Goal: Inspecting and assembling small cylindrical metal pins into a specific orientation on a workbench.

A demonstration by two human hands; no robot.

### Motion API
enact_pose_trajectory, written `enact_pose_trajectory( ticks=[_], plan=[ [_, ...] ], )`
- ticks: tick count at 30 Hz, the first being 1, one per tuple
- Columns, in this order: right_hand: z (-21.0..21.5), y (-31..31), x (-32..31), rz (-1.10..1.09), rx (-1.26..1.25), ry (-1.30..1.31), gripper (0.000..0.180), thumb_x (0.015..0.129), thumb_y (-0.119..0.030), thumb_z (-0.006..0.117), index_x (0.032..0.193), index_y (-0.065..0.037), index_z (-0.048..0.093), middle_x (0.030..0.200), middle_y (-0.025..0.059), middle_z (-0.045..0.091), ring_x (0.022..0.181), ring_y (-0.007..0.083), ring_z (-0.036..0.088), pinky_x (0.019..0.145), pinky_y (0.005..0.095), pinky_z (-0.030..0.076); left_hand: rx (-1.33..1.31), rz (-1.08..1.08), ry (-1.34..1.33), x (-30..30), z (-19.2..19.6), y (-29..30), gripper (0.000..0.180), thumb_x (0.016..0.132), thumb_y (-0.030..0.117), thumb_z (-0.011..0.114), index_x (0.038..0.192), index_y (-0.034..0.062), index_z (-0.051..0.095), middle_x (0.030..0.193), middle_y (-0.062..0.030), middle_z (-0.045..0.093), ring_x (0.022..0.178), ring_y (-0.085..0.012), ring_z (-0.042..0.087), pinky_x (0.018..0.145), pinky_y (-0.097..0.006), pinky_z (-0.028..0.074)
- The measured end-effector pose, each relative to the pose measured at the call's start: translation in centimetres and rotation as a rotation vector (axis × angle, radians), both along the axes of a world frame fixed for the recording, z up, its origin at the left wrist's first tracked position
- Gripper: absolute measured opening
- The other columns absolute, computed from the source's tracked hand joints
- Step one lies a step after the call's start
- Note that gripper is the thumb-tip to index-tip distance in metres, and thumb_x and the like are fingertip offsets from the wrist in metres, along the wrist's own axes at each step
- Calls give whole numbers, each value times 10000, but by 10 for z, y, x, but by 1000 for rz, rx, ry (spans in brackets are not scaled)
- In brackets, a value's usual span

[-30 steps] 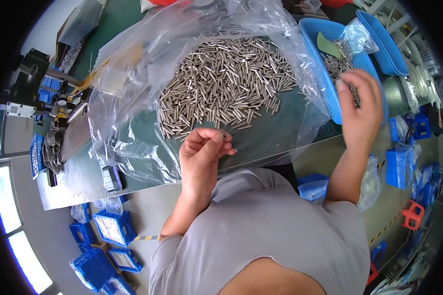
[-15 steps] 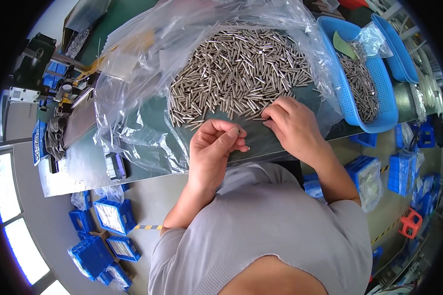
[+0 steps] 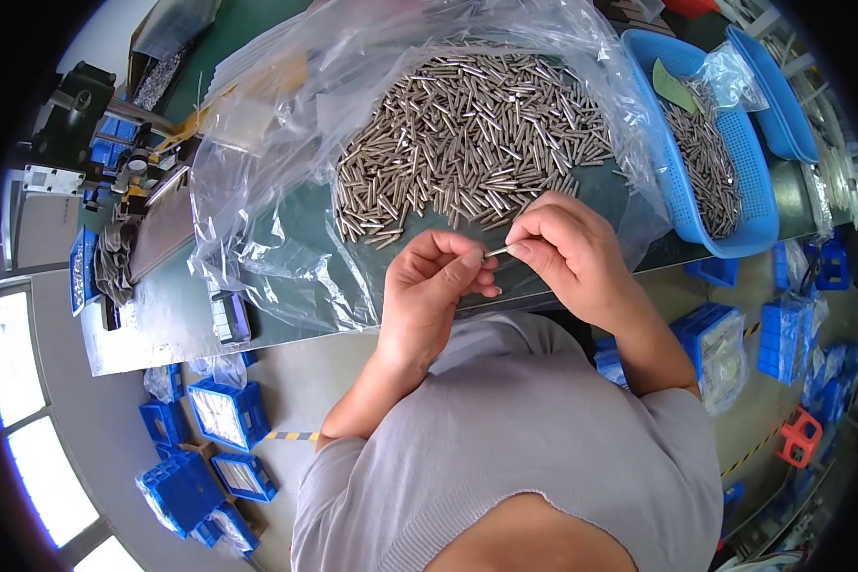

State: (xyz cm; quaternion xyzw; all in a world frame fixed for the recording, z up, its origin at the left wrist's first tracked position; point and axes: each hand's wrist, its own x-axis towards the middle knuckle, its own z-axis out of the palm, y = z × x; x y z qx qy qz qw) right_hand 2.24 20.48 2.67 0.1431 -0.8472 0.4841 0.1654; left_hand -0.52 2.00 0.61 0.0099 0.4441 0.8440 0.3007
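Note:
A slim metal pin (image 3: 497, 253) spans the small gap between my two hands. My right hand (image 3: 579, 255) pinches one end between thumb and fingertips. The pin's other end meets the fingertips of my left hand (image 3: 431, 297), closed in a pinch around a small dark piece too small to name. Just beyond both hands spreads a large heap of similar metal pins (image 3: 467, 133), lying on a clear plastic sheet (image 3: 281, 243) over the green tabletop.
A blue perforated basket (image 3: 758, 205) with more pins and a green card (image 3: 674, 89) stands at the right. Another blue basket (image 3: 777, 105) sits beside it. Workshop equipment (image 3: 76, 114) is at the far left. Blue crates (image 3: 227, 412) and a red stool (image 3: 799, 438) are on the floor.
My right hand has moved from the edge of the heap toward my left hand, with a pin now showing in its fingers. The view has shifted slightly.

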Motion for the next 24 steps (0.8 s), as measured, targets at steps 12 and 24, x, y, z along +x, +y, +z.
enact_pose_trajectory(
  ticks=[12,24],
  plan=[
    [-6,-8,-4,76,-222,-211,132,787,-42,672,824,-4,552,792,63,548,658,116,528,560,234,427,10,-9,14,1,2,4,83,879,39,570,921,-31,553,845,-112,636,726,-167,632,687,-311,545],
    [-14,31,9,5,-971,-358,137,920,-135,477,906,-15,540,885,90,581,722,131,557,583,251,469,-4,65,30,1,0,4,54,871,30,571,884,-21,557,838,-114,629,710,-148,610,664,-296,535]
  ],
)
